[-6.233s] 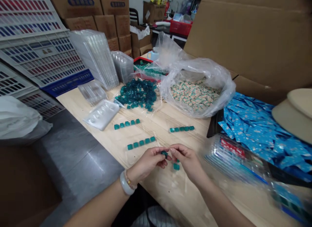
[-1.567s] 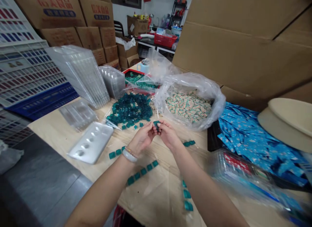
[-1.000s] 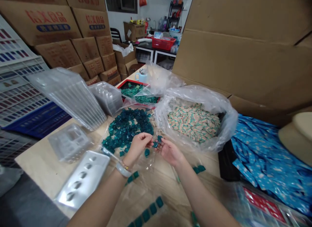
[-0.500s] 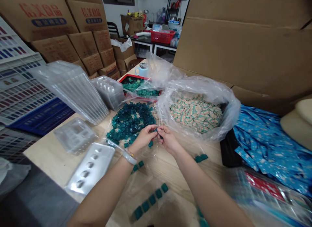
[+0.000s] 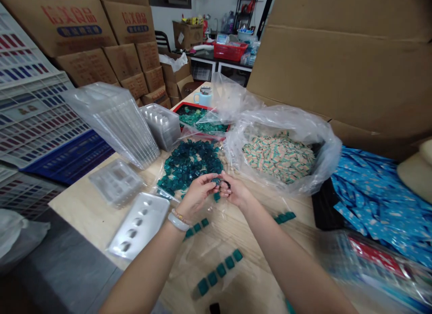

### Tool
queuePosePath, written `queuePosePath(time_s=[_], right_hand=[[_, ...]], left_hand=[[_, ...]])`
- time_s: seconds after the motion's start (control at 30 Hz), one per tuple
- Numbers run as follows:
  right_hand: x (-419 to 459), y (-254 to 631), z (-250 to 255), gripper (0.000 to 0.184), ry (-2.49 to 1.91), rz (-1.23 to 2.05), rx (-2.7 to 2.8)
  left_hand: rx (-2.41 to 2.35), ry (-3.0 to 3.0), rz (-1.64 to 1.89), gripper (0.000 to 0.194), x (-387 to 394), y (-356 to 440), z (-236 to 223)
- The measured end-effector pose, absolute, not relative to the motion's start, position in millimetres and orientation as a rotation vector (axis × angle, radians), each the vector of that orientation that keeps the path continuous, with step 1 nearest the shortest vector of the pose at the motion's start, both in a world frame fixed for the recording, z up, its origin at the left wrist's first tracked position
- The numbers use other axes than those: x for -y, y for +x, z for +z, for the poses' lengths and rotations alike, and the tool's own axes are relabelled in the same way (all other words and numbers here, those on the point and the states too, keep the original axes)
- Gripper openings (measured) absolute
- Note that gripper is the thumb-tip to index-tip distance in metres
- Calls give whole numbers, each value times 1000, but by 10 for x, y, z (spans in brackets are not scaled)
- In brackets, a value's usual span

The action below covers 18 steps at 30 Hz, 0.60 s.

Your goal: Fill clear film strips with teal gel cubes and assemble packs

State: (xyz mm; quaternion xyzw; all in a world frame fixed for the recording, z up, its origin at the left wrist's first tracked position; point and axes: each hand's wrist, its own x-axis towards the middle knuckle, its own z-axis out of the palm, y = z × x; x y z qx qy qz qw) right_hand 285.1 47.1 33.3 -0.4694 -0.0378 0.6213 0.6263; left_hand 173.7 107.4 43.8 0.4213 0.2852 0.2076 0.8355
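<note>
My left hand (image 5: 199, 191) and my right hand (image 5: 235, 191) meet at the near edge of a heap of small teal wrapped pieces (image 5: 189, 163) lying on clear plastic. Both hands pinch teal pieces (image 5: 216, 182) between their fingertips. One more teal piece (image 5: 217, 197) lies just below them. Short rows of teal pieces (image 5: 220, 271) sit on the wooden table (image 5: 97, 219) nearer to me, with another row (image 5: 196, 227) by my left wrist and a third row (image 5: 284, 217) to the right.
A clear bag of pale wrapped pieces (image 5: 280, 154) stands right of the heap. Clear blister trays (image 5: 140, 224) and tray stacks (image 5: 114, 118) lie left. Blue packets (image 5: 374, 201) fill the right side. A red tray (image 5: 199, 118), a mug (image 5: 204, 96) and cardboard boxes (image 5: 337, 66) stand behind.
My hands went from the near table up to the teal heap and stay there, fingertips together on teal pieces. The view shifted slightly between frames.
</note>
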Motion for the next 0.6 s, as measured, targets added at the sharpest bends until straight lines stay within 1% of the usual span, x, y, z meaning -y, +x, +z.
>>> queuePosePath(time_s=[0.1,0.17,0.27,0.4,0.5,0.6], right_hand=[[-467,2836,345,26,-1126,1335,93],[-448,2802,351,29,-1175,1278,152],[-412,2720,349,29,-1316,1219,376],[-382,2633,386,23,-1448,1118,631],[-379,2655,446,20,-1318,1067,621],[-410,2748,414,15,-1307,912,596]], left_hand=[[-664,1026,464,30,-1112,1692,377],[-745,1158,547,31,-1133,1686,307],[-878,1433,695,27,-1138,1683,228],[-917,1810,795,21,-1105,1646,212],[-896,1925,754,20,-1072,1611,193],[-853,1744,584,18,-1022,1590,162]])
